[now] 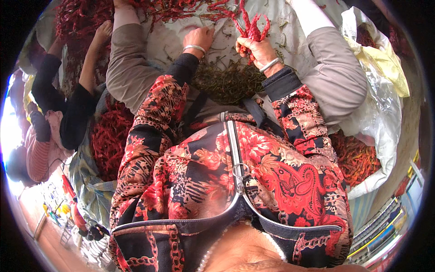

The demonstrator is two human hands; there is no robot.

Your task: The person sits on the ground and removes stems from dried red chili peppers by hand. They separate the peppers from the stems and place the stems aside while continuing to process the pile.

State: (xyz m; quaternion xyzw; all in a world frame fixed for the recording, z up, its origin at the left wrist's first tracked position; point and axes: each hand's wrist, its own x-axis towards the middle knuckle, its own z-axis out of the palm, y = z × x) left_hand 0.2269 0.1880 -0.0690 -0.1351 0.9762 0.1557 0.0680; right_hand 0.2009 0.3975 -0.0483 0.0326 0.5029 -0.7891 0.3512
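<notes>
My right hand (261,51) grips a small bunch of dried red chilli peppers (253,29), their tips fanning out above the fist. Left of it, apart from the bunch, my left hand (198,38) is curled with its back to me; its fingertips are hidden, so whether it pinches anything cannot be told. Both hands are over a pale sheet (170,37) strewn with loose stems. A heap of greenish-brown chilli stems (227,81) lies between my legs, just below the hands. Beyond the hands, more dried red chillies (180,10) spread across the sheet.
At the left, another person's arm (89,64) reaches beside a large chilli pile (78,20). A cloth sack of red chillies (112,142) stands by my left side. A white plastic sack (384,112) lies by my right leg, near orange-red chillies (357,159).
</notes>
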